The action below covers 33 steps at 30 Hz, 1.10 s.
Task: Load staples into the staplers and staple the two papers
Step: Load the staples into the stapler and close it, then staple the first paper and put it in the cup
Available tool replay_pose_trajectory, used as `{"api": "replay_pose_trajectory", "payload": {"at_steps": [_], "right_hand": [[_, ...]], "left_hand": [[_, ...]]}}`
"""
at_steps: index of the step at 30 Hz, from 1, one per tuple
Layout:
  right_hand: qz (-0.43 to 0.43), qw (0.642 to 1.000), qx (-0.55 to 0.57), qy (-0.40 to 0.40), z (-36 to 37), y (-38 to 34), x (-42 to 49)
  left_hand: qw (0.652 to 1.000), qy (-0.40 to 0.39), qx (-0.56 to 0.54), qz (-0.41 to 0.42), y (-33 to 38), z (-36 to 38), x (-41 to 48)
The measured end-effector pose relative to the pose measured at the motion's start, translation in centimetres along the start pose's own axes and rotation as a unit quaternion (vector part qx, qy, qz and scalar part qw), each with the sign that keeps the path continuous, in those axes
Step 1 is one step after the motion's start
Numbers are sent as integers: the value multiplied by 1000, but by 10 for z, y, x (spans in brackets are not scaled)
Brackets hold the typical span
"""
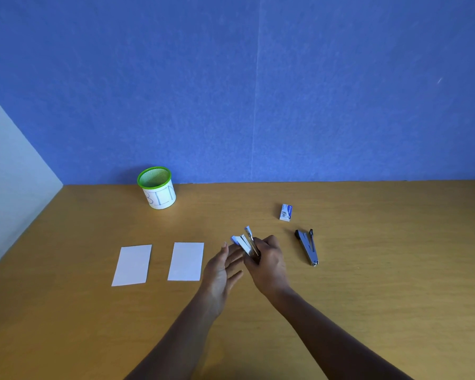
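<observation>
My right hand grips a light blue stapler with its top swung open, held just above the desk. Beside it on the left, my left hand has its fingers straight and its fingertips near the stapler's side. A black stapler lies opened out on the desk to the right. Behind that one stands a small white and blue staple box. Two white papers, one and the other, lie flat side by side left of my hands.
A white cup with a green mesh rim, marked BIN, stands at the back left against the blue wall. The wooden desk stretches to the right and the front. A pale side wall bounds the left edge.
</observation>
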State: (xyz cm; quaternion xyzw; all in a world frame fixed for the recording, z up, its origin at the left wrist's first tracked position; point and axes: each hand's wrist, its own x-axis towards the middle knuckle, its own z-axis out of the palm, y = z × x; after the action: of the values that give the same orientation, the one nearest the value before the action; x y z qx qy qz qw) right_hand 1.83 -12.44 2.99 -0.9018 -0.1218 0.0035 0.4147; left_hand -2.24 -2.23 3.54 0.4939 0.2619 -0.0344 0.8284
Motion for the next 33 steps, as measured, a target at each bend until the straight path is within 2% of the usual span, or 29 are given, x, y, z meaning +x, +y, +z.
{"api": "replay_pose_trajectory", "payload": {"at_steps": [3, 7, 9, 12, 15, 17, 21, 33], "right_hand": [[27, 998, -50, -8, -2, 12, 5], [65, 994, -90, -17, -4, 25, 10], [80, 990, -113, -25, -6, 30, 13], [86, 985, -146, -33, -7, 37, 16], [86, 981, -170, -41, -7, 44, 16], [85, 979, -182, -47, -7, 47, 15], [71, 973, -212, -61, -5, 53, 13], [82, 972, -209, -73, 2, 57, 17]], "left_hand": [[987, 55, 149, 10, -4, -2, 5], [927, 91, 356, 77, -14, -13, 10], [880, 65, 459, 98, -21, -20, 13], [787, 28, 604, 123, -29, -30, 18], [715, 3, 690, 114, -34, -35, 19], [682, -6, 725, 96, -38, -36, 20], [657, -10, 750, 80, -42, -39, 24], [646, 3, 759, 88, -47, -42, 29]]}}
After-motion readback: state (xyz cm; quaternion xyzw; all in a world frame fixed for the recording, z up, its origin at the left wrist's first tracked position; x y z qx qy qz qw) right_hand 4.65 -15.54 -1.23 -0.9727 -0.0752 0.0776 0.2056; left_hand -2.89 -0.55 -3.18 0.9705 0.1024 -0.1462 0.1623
